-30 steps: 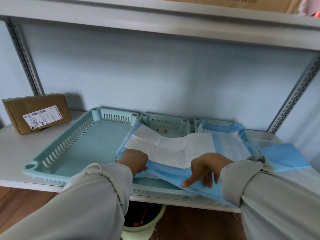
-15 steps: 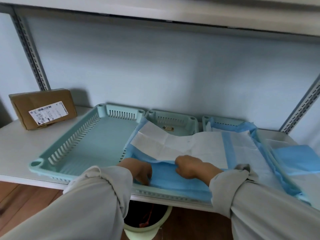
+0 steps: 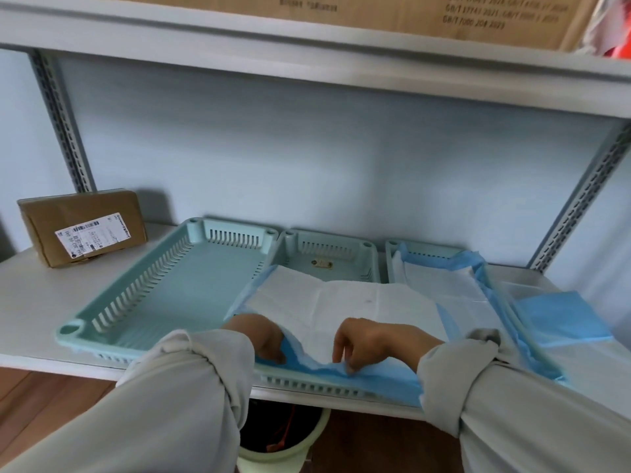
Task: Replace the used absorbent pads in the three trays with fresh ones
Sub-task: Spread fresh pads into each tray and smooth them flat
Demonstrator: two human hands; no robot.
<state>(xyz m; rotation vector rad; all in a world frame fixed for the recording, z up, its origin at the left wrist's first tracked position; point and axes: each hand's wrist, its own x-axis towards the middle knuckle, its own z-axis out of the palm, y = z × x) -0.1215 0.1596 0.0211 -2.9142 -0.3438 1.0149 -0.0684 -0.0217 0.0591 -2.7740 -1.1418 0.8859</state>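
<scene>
Three pale green slotted trays stand side by side on a white shelf. The left tray holds no pad. A white absorbent pad with blue backing lies crosswise over the middle tray, spilling toward its neighbours. My left hand grips the pad's near blue edge at the left. My right hand pinches the same edge a little to the right, lifting it slightly. The right tray is lined with another blue-edged pad.
A folded blue pad lies on the shelf right of the trays. A brown cardboard parcel leans at the back left. A green bin stands on the floor below the shelf. Another shelf with cardboard boxes hangs overhead.
My right hand has shifted along the pad's near edge and now pinches it from above, raising the blue border. My left hand stays at the left corner. The camera tilted up.
</scene>
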